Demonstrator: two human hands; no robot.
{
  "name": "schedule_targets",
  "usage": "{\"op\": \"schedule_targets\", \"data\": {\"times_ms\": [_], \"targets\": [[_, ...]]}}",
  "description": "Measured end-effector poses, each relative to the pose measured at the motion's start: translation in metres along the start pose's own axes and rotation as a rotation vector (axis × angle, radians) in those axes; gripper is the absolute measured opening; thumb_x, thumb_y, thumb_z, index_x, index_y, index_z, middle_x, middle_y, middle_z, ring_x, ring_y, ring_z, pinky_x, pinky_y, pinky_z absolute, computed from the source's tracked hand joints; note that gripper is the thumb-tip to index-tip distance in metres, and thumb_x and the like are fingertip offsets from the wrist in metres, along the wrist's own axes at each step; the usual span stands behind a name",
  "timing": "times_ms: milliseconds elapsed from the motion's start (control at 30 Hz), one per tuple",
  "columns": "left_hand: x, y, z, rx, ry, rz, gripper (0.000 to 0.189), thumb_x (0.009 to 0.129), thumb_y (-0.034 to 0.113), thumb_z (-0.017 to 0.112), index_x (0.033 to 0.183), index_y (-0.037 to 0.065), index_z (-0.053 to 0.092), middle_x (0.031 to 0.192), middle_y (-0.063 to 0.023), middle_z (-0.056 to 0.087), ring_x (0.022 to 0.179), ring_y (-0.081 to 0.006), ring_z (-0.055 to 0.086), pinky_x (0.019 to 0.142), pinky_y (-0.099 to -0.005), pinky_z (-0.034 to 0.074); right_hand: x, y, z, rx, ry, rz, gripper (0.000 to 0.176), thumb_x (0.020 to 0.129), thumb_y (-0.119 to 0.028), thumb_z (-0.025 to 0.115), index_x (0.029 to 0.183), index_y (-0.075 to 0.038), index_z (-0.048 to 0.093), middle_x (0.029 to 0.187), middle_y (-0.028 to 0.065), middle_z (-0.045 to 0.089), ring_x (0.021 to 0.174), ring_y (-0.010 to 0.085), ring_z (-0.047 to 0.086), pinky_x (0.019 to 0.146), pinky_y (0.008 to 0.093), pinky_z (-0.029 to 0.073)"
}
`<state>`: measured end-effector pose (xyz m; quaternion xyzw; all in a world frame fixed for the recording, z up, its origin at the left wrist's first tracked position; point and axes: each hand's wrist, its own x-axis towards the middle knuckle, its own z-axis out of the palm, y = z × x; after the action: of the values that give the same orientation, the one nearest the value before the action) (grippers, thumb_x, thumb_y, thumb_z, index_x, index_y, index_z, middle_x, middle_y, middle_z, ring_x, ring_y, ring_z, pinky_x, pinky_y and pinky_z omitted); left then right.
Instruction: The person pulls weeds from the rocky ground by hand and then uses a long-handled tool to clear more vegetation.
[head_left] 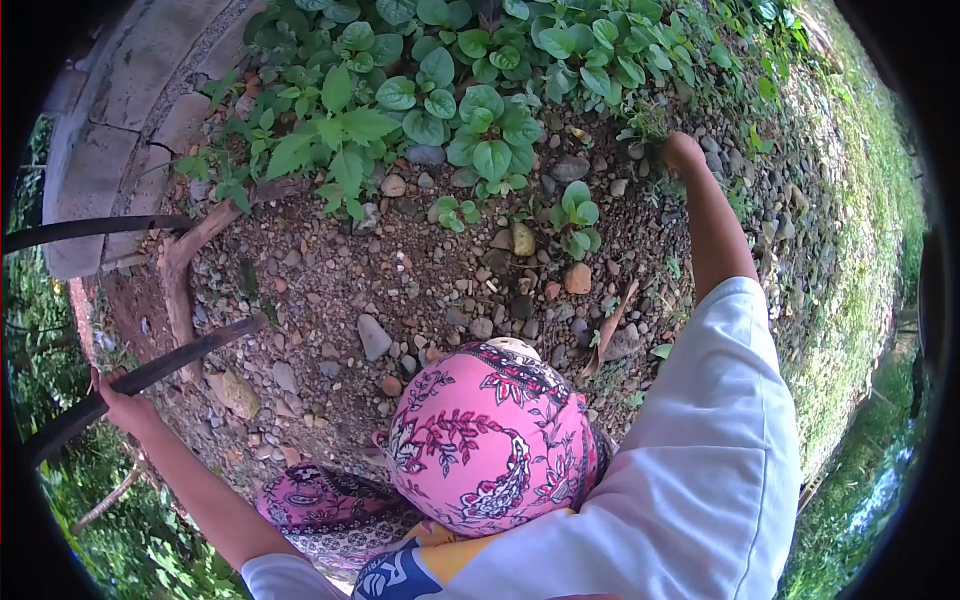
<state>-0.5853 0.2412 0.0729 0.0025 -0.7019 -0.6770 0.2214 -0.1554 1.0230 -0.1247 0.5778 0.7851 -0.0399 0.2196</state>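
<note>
My right hand (683, 152) reaches down among small weeds (645, 122) at the edge of the leafy bed. Its fingers look closed on a weed, though their tips are mostly hidden in the greenery. At the left, my left hand (127, 408) is at a dark slanting pole (190, 350), with fingers on one side of it and the palm on the other. It appears closed around that pole. Broad-leaved green plants (490, 130) grow between my hands, and a small seedling (576, 218) stands in the gravel left of my right arm.
Stony soil (330, 280) with loose rocks lies before my knee, which is covered in pink patterned cloth (480, 440). A second dark bar (90, 232), a branch (185, 265) and a concrete edge (120, 130) are at the left. Grass (850, 300) runs along the right.
</note>
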Motion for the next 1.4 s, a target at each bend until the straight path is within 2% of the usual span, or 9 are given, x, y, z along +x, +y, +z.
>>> {"op": "schedule_targets", "data": {"times_ms": [133,367,467,600,733,867,1067,1167,1400], "targets": [[-0.003,0.002,0.003,-0.017,-0.006,0.012,0.029,0.082,0.006,0.049,0.110,-0.003,0.052,0.075,-0.0044,0.049,0.069,-0.0142,0.047,0.069,-0.0285,0.042,0.040,0.004,0.023,-0.126,-0.039,-0.189,0.028,0.072,-0.017,0.051,0.093,-0.006,0.065,0.102,0.0162,0.060,0.098,0.0292,0.057,0.080,0.0368,0.046],[-0.002,-0.001,-0.001,-0.073,-0.049,-0.016,0.030,0.083,0.006,0.048,0.111,-0.005,0.049,0.075,-0.0049,0.048,0.070,-0.0147,0.047,0.071,-0.0284,0.042,-0.008,-0.035,-0.003,0.851,-0.100,-0.097,0.031,0.071,-0.026,0.057,0.089,-0.001,0.063,0.085,0.0177,0.063,0.071,0.0321,0.059,0.065,0.0386,0.045],[-0.006,-0.002,0.001,-0.059,-0.044,-0.024,0.032,0.083,0.006,0.048,0.113,-0.006,0.048,0.074,-0.0049,0.047,0.071,-0.0150,0.047,0.072,-0.0282,0.041,-0.011,-0.045,-0.006,0.523,0.107,-0.188,0.032,0.074,-0.029,0.060,0.082,0.002,0.062,0.079,0.0177,0.063,0.062,0.0257,0.062,0.053,0.0395,0.047],[0.004,-0.007,-0.006,-0.083,-0.053,-0.036,0.034,0.084,0.007,0.047,0.115,-0.007,0.046,0.076,-0.0052,0.047,0.072,-0.0154,0.048,0.075,-0.0292,0.042,-0.028,-0.055,0.006,-0.061,0.048,-0.288,0.045,0.074,-0.043,0.060,0.092,-0.002,0.063,0.086,0.0178,0.063,0.084,0.0299,0.062,0.072,0.0411,0.048],[0.008,-0.009,-0.011,-0.077,-0.062,-0.039,0.034,0.084,0.007,0.047,0.116,-0.006,0.046,0.079,-0.0059,0.048,0.073,-0.0157,0.048,0.076,-0.0297,0.043,-0.082,-0.062,0.010,-0.214,-0.102,-0.282,0.048,0.068,-0.050,0.062,0.097,-0.011,0.064,0.093,0.0170,0.062,0.092,0.0293,0.059,0.079,0.0387,0.045],[0.010,-0.007,-0.012,-0.019,-0.061,-0.028,0.035,0.084,0.008,0.048,0.117,-0.006,0.045,0.081,-0.0070,0.049,0.074,-0.0160,0.049,0.075,-0.0287,0.043,-0.045,-0.051,0.043,-0.006,-0.248,-0.336,0.037,0.069,-0.032,0.068,0.088,-0.001,0.064,0.070,0.0135,0.063,0.065,0.0210,0.062,0.061,0.0356,0.047],[0.009,-0.009,-0.009,-0.032,-0.058,-0.005,0.033,0.084,0.009,0.048,0.114,-0.006,0.047,0.080,-0.0070,0.050,0.075,-0.0151,0.049,0.074,-0.0284,0.043,-0.164,-0.123,0.011,-0.169,-0.232,-0.858,0.033,0.071,-0.029,0.067,0.077,0.003,0.061,0.068,0.0164,0.061,0.061,0.0255,0.060,0.058,0.0368,0.047],[0.005,-0.007,-0.008,-0.015,-0.061,0.020,0.035,0.083,0.008,0.048,0.115,-0.006,0.047,0.077,-0.0064,0.050,0.073,-0.0156,0.050,0.074,-0.0293,0.043,-0.158,-0.142,0.036,-0.264,0.294,-1.047,0.023,0.076,-0.022,0.053,0.086,-0.003,0.061,0.075,0.0137,0.061,0.071,0.0283,0.062,0.063,0.0367,0.049],[-0.002,-0.001,-0.001,-0.097,-0.045,-0.001,0.035,0.082,0.003,0.050,0.114,-0.008,0.047,0.077,-0.0071,0.050,0.071,-0.0157,0.050,0.072,-0.0286,0.045,-0.067,-0.130,0.036,-0.189,0.263,-0.478,0.026,0.082,-0.010,0.040,0.084,-0.005,0.065,0.092,0.0162,0.063,0.086,0.0275,0.062,0.073,0.0359,0.050]]}}
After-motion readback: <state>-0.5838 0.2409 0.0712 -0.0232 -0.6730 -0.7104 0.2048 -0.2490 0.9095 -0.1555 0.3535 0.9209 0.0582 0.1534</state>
